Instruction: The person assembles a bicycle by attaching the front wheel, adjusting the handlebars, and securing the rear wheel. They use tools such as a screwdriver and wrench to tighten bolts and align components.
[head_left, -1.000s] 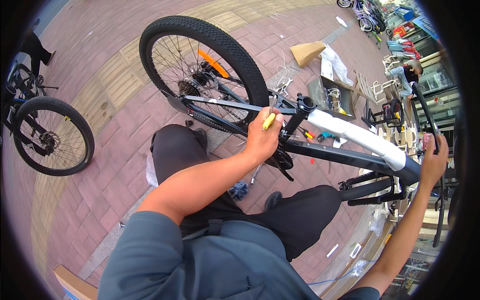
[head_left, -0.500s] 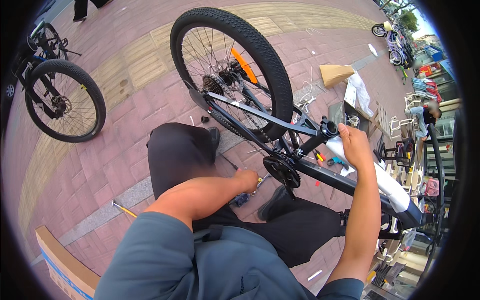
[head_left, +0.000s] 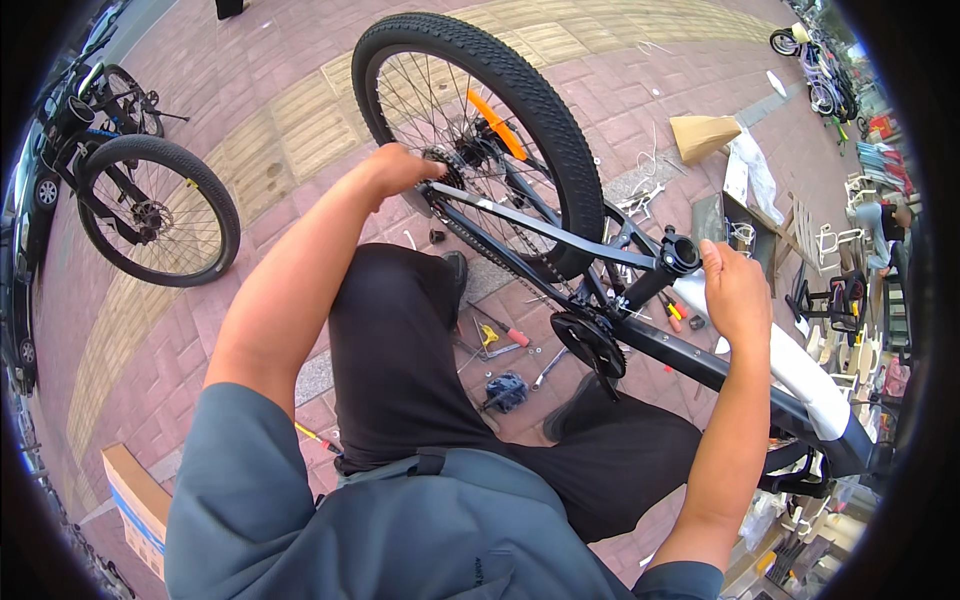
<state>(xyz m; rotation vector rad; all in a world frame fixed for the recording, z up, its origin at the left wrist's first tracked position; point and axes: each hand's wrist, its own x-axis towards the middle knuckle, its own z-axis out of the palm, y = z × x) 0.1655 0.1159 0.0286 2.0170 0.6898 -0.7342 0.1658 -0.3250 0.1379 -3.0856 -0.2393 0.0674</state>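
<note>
A dark bicycle frame [head_left: 670,352] with its rear wheel [head_left: 583,160] slants across in front of me. My right hand [head_left: 738,295] is closed round the white-wrapped top tube [head_left: 800,375], just beside the open seat clamp [head_left: 681,254]. My left hand [head_left: 400,170] is at the rear hub, its fingers bent in against the sprockets [head_left: 447,178]. What those fingertips hold is hidden. An orange reflector [head_left: 497,125] sits among the spokes. The crankset [head_left: 590,345] hangs above the paving near my knees.
On the paving between my legs lie a red-handled tool [head_left: 517,337], a wrench [head_left: 550,368] and a plastic-wrapped part [head_left: 506,391]. Another bicycle [head_left: 150,215] stands at left. A cardboard box [head_left: 138,495] is at lower left; brown paper [head_left: 703,137] and a metal toolbox [head_left: 712,225] lie beyond the frame.
My left hand has risen from the tools on the ground to the rear hub. My right hand keeps its hold on the top tube. The whole view has shifted slightly.
</note>
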